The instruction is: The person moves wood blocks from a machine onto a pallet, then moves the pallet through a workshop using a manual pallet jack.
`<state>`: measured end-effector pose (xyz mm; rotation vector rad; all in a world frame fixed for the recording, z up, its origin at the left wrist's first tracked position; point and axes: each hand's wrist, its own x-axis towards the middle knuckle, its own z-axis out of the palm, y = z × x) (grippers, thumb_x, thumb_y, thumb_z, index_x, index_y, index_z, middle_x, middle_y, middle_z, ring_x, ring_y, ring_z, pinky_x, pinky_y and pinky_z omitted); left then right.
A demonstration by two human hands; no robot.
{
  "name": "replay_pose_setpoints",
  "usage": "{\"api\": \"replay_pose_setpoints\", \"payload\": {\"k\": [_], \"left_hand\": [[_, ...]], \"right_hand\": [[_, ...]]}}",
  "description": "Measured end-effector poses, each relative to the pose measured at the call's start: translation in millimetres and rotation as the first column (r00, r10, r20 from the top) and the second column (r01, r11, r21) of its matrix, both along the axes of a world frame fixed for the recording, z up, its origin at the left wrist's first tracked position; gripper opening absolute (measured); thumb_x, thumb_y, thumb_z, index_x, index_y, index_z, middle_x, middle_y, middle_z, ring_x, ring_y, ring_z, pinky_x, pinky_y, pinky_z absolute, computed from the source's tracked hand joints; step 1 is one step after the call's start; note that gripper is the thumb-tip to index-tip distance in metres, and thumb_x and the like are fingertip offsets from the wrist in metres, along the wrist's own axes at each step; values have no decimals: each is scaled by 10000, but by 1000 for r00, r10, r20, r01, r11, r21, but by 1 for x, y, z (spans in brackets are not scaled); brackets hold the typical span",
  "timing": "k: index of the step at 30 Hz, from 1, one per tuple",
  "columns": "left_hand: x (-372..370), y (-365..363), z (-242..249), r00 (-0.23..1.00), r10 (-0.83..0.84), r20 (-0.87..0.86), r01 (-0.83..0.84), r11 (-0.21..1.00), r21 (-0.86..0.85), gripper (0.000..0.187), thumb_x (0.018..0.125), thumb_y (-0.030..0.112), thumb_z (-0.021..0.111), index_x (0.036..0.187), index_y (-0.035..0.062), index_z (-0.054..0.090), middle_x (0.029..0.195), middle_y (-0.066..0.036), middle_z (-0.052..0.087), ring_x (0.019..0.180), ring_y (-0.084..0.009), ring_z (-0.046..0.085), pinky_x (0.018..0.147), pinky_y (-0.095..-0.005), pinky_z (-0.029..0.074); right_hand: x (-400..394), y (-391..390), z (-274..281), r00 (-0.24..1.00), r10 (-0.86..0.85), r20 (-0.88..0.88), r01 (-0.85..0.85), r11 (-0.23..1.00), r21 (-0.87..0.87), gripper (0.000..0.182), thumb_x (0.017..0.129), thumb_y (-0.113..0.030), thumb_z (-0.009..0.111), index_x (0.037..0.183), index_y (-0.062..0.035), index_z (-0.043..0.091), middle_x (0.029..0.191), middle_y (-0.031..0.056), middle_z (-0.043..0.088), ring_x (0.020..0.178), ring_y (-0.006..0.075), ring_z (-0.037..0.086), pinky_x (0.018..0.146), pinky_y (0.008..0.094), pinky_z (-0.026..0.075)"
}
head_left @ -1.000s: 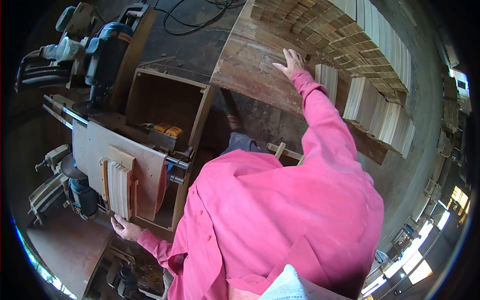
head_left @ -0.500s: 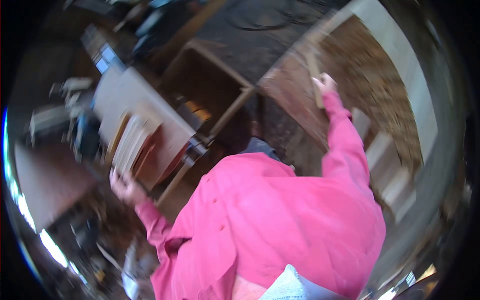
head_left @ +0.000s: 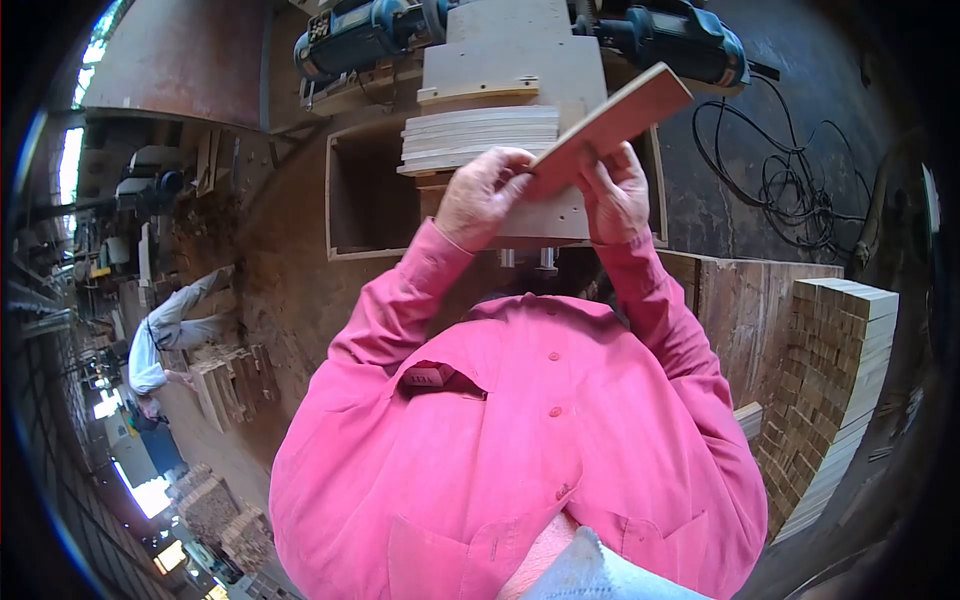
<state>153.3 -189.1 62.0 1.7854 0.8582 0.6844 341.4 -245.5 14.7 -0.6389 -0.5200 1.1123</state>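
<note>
Board (head_left: 618, 124), long axis toward upper right

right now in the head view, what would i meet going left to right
Co-worker in pale clothing → left one of two blue motors → left hand → reddish-brown board → tall stack of wood pieces.

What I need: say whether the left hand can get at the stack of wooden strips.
Probably yes: the left hand is close to the stack with nothing visible between them, and the right hand grips the board, though the left seems busy at its end.
</note>
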Motion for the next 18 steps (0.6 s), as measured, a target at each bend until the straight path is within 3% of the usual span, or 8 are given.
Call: {"api": "replay_pose_setpoints", "payload": {"k": [3, 6, 7, 9, 11, 13, 17, 18], "left_hand": [[-55, 42, 3, 999, 37, -27, -33, 989, 141, 168, 950, -14, 609, 1109, 2, 661, 999, -64, 680, 897, -113, 647, 797, -266, 542], [-99, 98, 16, 969, 203, -139, -82, 799, 595, 119, 926, 51, 667, 1043, 42, 682, 964, -101, 669, 892, -195, 665, 773, -309, 529], [-116, 122, 13, 952, 243, -185, -55, 732, 679, 118, 930, 83, 666, 1043, 52, 682, 974, -106, 671, 892, -229, 674, 778, -314, 532], [-137, 155, 12, 928, 290, -234, -52, 723, 689, 130, 931, 112, 659, 1054, 79, 683, 991, -87, 674, 906, -258, 680, 780, -333, 539], [-153, 187, -7, 932, 258, -255, 1, 701, 713, 126, 939, 130, 650, 1055, 99, 688, 990, -76, 670, 920, -261, 677, 793, -337, 539], [-154, 204, -24, 925, 221, -310, 74, 695, 715, 128, 942, 138, 648, 1058, 100, 689, 993, -75, 668, 925, -264, 678, 799, -335, 539], [-150, 215, -62, 926, 67, -372, 188, 772, 607, 148, 946, 158, 645, 1076, 109, 696, 999, -75, 662, 959, -263, 672, 829, -329, 533], [-148, 212, -62, 944, -6, -331, 188, 834, 519, 174, 967, 158, 631, 1113, 91, 696, 1021, -77, 669, 973, -237, 672, 853, -317, 523]], "right_hand": [[-32, 35, 15, 991, 92, 99, -82, 992, -94, 226, 949, -105, 688, 1162, -45, 646, 1000, 26, 699, 907, 100, 648, 799, 248, 515], [-51, 58, 8, 726, 88, 682, 98, 968, -229, 280, 897, -258, 753, 1066, -40, 700, 928, 95, 727, 863, 164, 695, 783, 313, 538], [-54, 60, 13, 713, 88, 696, 111, 965, -237, 280, 897, -258, 753, 1066, -40, 700, 928, 95, 727, 863, 164, 695, 783, 313, 538], [-61, 65, 35, 123, -112, 986, 181, 979, 89, 331, 878, -272, 759, 1116, -49, 698, 942, 119, 714, 900, 251, 707, 791, 351, 546], [-74, 81, 46, 18, -184, 983, 214, 961, 176, 310, 872, -256, 753, 1108, -61, 704, 974, 129, 703, 1022, 321, 669, 864, 394, 527], [-76, 121, 41, -264, -518, 813, 65, 832, 551, 272, 907, -281, 711, 1063, -59, 702, 1028, 131, 703, 1114, 318, 623, 945, 425, 486], [-85, 175, -5, -445, -413, 794, 55, 873, 485, 327, 955, -355, 646, 1055, -52, 717, 1049, 156, 709, 1174, 337, 584, 1006, 451, 451], [-86, 179, -11, -469, -197, 861, 54, 967, 251, 364, 975, -395, 590, 1031, -60, 722, 1036, 135, 713, 1139, 331, 595, 1003, 447, 453]]}}
